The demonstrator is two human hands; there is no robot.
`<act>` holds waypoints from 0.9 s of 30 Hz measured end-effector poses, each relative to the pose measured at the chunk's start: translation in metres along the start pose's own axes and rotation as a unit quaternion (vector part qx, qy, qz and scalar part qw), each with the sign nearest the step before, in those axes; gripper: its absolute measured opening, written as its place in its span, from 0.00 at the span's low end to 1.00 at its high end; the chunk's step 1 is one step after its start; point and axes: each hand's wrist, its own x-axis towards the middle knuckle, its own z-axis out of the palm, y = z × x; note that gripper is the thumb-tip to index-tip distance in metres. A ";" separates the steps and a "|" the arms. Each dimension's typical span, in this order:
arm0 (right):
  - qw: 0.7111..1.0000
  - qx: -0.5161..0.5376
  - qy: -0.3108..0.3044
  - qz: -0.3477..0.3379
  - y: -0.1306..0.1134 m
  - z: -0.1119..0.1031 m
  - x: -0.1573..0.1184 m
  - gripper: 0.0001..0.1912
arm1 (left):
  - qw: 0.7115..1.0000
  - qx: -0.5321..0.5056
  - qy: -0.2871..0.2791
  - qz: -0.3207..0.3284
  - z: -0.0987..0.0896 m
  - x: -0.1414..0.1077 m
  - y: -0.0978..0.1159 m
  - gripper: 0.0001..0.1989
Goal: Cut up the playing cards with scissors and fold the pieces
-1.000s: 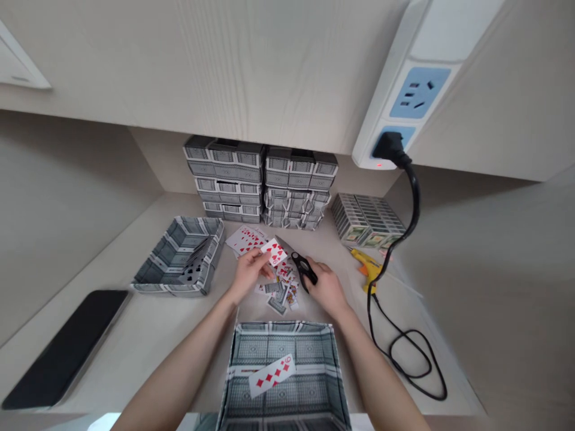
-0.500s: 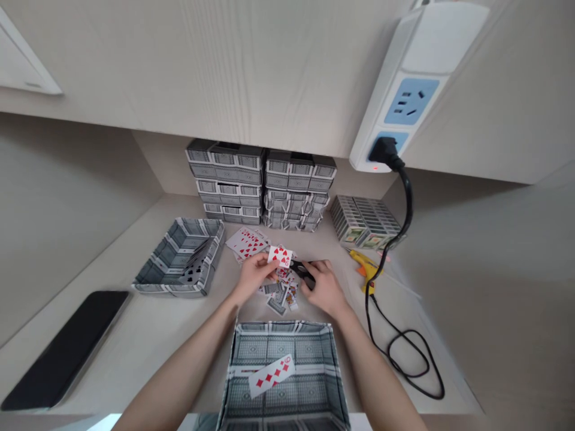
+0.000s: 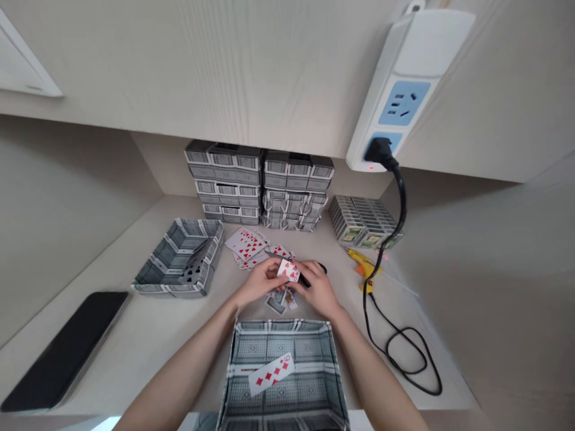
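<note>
A cut piece of a red heart playing card (image 3: 288, 270) is held up between my hands. My left hand (image 3: 260, 280) pinches its left and lower edge. My right hand (image 3: 317, 287) has its thumb and fingers closed at the card's right edge. Black-handled scissors (image 3: 305, 281) show beneath the right hand, blades pointing left; whether that hand also bears on them is hidden. Below the hands lie card scraps (image 3: 276, 301), and behind them are loose red cards (image 3: 246, 243). Nearest me stands an open box made of cards (image 3: 335, 365), with a diamond card (image 3: 271, 375) inside.
Another card box (image 3: 173, 287) with cards in it sits left, near a black phone-like slab (image 3: 65, 350). Stacked card boxes (image 3: 224, 173) line the back, with card packs (image 3: 366, 221) to their right. A yellow glue gun (image 3: 366, 266), a looped black cable (image 3: 404, 332) and a power strip (image 3: 406, 96) are right.
The scissors have turned and now lie under my right hand, which has moved onto the card. The card piece has shifted slightly right and nearer to me, and is tilted.
</note>
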 end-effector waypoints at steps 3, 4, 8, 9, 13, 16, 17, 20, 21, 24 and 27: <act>1.000 0.025 -0.004 0.010 0.000 -0.001 0.001 0.26 | 0.998 0.042 -0.011 0.040 -0.005 -0.001 0.004 0.25; 0.999 0.034 -0.006 0.012 -0.001 -0.001 0.001 0.26 | 0.997 0.057 -0.013 0.050 -0.007 -0.001 0.004 0.25; 0.997 0.079 -0.019 0.017 -0.004 -0.005 0.003 0.25 | 0.995 0.074 -0.022 0.058 -0.010 -0.001 0.004 0.24; 0.995 0.091 -0.020 0.019 -0.005 -0.005 0.004 0.24 | 0.996 0.068 -0.024 0.057 -0.010 -0.001 0.003 0.24; 0.988 0.148 -0.010 0.051 -0.005 -0.003 0.004 0.17 | 0.998 0.032 -0.015 0.056 -0.008 -0.001 0.003 0.22; 0.974 0.205 -0.004 0.097 -0.004 0.002 0.002 0.14 | 0.998 0.023 0.010 0.052 -0.004 -0.001 0.005 0.18; 0.967 0.228 -0.004 0.114 -0.005 0.004 0.002 0.14 | 0.999 0.021 0.020 0.044 -0.003 -0.002 0.006 0.17; 0.937 0.308 -0.011 0.164 -0.007 0.009 0.001 0.14 | 0.999 0.006 0.045 0.012 0.000 -0.002 0.008 0.14; 0.926 0.333 -0.015 0.178 -0.008 0.010 0.001 0.14 | 0.999 -0.004 0.049 0.002 0.000 -0.002 0.009 0.13; 0.898 0.389 -0.021 0.206 -0.010 0.011 0.002 0.14 | 0.998 -0.037 0.043 -0.018 0.000 -0.002 0.008 0.15; 0.882 0.418 -0.018 0.219 -0.010 0.010 0.004 0.13 | 0.997 -0.059 0.029 -0.031 0.000 -0.001 0.007 0.16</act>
